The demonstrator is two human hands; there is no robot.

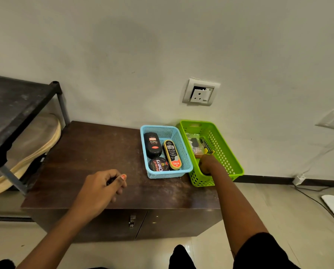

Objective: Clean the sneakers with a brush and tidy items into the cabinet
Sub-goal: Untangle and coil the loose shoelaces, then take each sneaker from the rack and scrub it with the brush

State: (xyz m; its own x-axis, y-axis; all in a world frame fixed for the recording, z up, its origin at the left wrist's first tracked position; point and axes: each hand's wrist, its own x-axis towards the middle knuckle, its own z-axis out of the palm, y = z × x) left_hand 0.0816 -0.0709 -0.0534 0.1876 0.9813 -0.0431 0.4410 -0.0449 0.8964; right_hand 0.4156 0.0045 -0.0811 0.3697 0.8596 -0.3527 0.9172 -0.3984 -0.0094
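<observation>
1. On top of the dark brown cabinet [96, 152], at the back right against the wall, two baskets sit side by side: the blue basket [168, 174] and, just beside it on its right, the green basket [226, 156].
2. Your right hand [207, 164] is down inside the green basket, near its front end. The knuckles are up and the fingers are hidden under the hand, so I cannot tell if it grips anything.
3. A brown object [198, 156] and a yellow-tipped tool [206, 148] lie just ahead of that hand. They are too small to identify.
4. Your left hand [102, 183] hovers over the bare middle of the cabinet top. Its fingers are loosely curled, the thumb rests against the index finger, and nothing shows in it.
5. The blue basket holds a black Cherry bottle [152, 144], a round Cherry tin [158, 165] and a Kiwi applicator [173, 155], all lying flat and packed close.
6. The cabinet doors are closed, with a latch [132, 221] at the centre seam.
7. A black rack [16, 105] stands to the left of the cabinet. A wall socket [200, 92] sits above the baskets.
</observation>
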